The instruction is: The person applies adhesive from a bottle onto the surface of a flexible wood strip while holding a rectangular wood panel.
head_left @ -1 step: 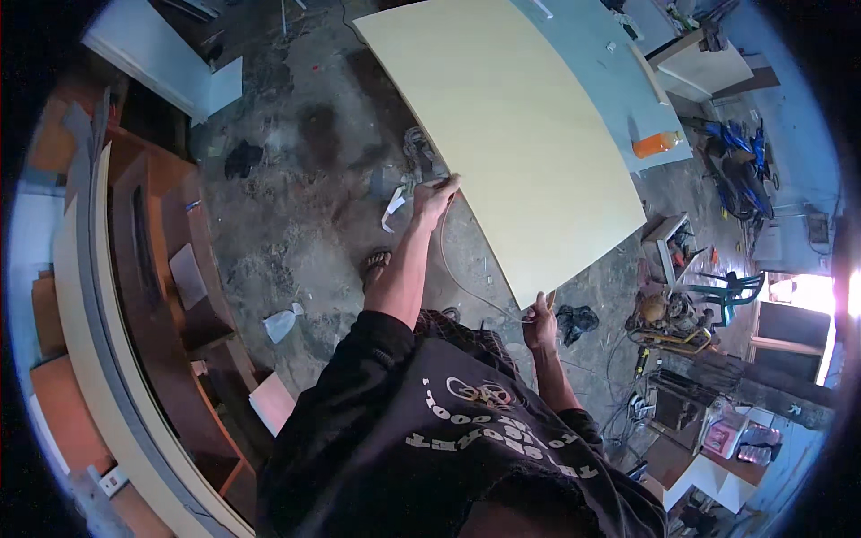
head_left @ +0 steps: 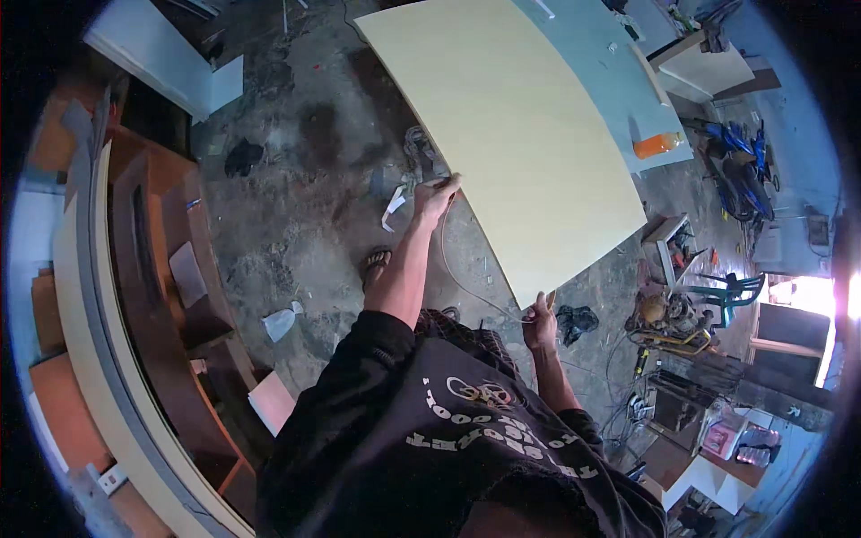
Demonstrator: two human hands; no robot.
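Observation:
A large cream-coloured board (head_left: 529,143) lies flat at a slant ahead of me, its near corner pointing toward my body. My left hand (head_left: 436,199) is closed at the board's left edge, thumb on top and the other fingers mostly hidden beneath. From there a thin brownish strip (head_left: 457,280) hangs in a loose curve to my right hand (head_left: 540,325). That hand is closed around the strip, just below the near corner, with a fingertip by the board's edge. Whether the strip sticks to the board under my left hand, I cannot tell.
Beyond the board, a pale blue-grey surface (head_left: 601,72) carries a bottle of orange liquid (head_left: 657,144). A brown open cabinet (head_left: 134,260) stands left. Right lie a dark plastic bag (head_left: 576,323), a machine (head_left: 668,318) and a green chair (head_left: 731,289). White scraps (head_left: 282,321) litter the concrete floor.

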